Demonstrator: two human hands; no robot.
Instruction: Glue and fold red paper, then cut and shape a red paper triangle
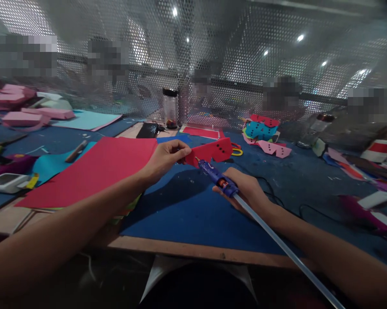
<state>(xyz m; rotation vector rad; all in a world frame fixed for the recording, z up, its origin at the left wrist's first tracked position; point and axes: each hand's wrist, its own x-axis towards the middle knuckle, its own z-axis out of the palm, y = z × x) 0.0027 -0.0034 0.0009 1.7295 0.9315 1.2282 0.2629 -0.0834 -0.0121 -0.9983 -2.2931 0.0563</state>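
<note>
My left hand [169, 156] pinches the left end of a red paper mask [214, 151] with black dots, held above the blue table. In my right hand [245, 189] is a blue hot glue gun [216, 176], its nozzle pointing at the mask's lower left part. A long translucent glue stick [277, 242] sticks out of the gun's rear towards me. Whether the nozzle touches the paper I cannot tell. Behind the mask, yellow and red scissors handles [237, 150] show in part. Large red sheets [100, 171] lie under my left forearm.
A pile of coloured paper masks [262, 128] sits at the back right, near a pink dotted mask [273, 149]. A lidded jar [170, 109] and a black phone [147, 130] stand near the perforated metal screen [225, 64]. A dark cable [270, 191] runs beside my right hand.
</note>
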